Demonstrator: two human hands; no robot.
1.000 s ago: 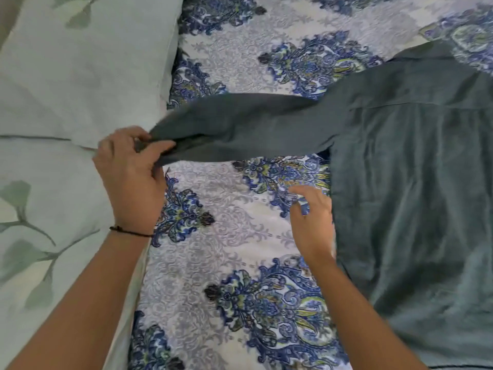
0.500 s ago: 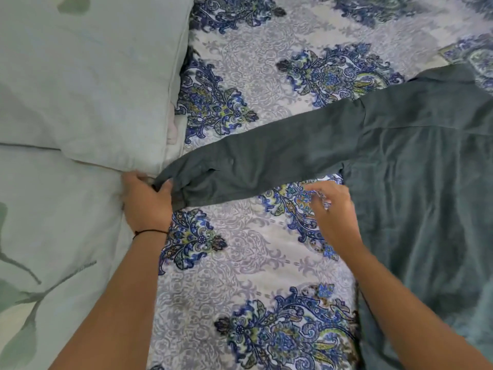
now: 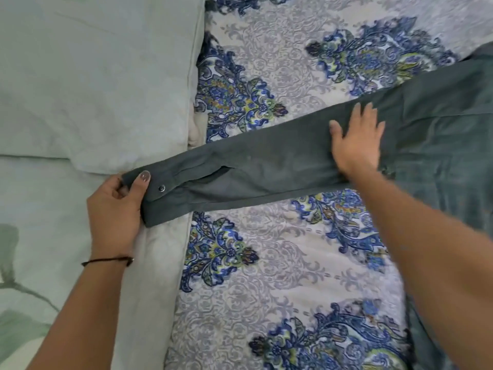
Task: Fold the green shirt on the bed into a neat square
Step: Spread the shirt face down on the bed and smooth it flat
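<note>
The dark green shirt (image 3: 448, 145) lies flat on the bed at the right, partly out of frame. Its long sleeve (image 3: 266, 169) stretches out to the left across the bedspread, down to the buttoned cuff (image 3: 160, 196). My left hand (image 3: 117, 209) pinches the cuff end, thumb on top of the fabric. My right hand (image 3: 357, 140) lies flat with spread fingers on the upper sleeve, close to the shoulder seam.
The bedspread (image 3: 280, 276) has a blue and green floral pattern on pale grey. Two pale green pillows lie at the left, one (image 3: 93, 76) above and one (image 3: 40, 249) below, and the cuff reaches their edge.
The sleeve, lifted a second ago, now lies straight and flat on the bed. My right hand has moved from the bedspread beside the shirt up onto the sleeve and spread flat.
</note>
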